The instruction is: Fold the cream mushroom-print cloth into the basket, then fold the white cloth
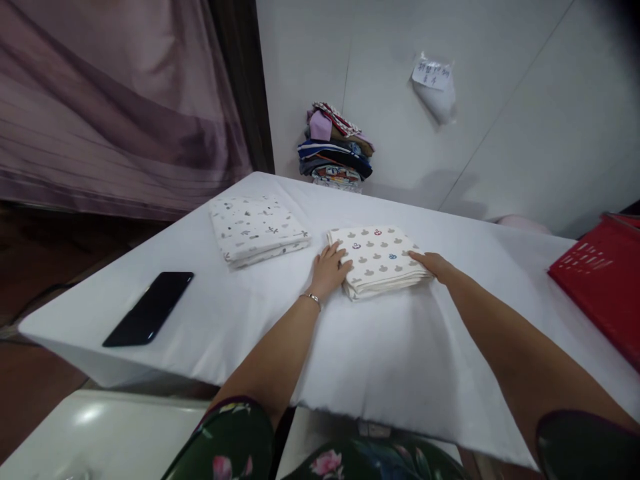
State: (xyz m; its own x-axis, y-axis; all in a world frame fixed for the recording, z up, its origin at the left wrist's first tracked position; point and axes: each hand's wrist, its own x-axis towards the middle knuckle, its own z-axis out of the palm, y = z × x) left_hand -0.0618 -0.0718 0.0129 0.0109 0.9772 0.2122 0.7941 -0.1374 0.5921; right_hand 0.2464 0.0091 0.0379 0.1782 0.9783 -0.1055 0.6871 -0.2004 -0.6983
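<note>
A folded cream cloth with small grey, red and blue prints point(381, 257) lies on the white-covered table point(375, 360). My left hand point(330, 268) rests at its left edge with the fingers spread. At the cloth's right edge, my right hand point(431, 264) has its fingers pressed on the corner; the thumb's side is partly hidden. To the left of my hands sits a second folded white cloth with small dark prints point(257, 230), touched by neither hand.
A black phone point(149, 309) lies at the table's left. A red bag point(600, 280) is at the right edge. Stacked folded clothes point(336, 150) stand beyond the far edge, near the wall. A pale stool point(120, 433) is at the lower left.
</note>
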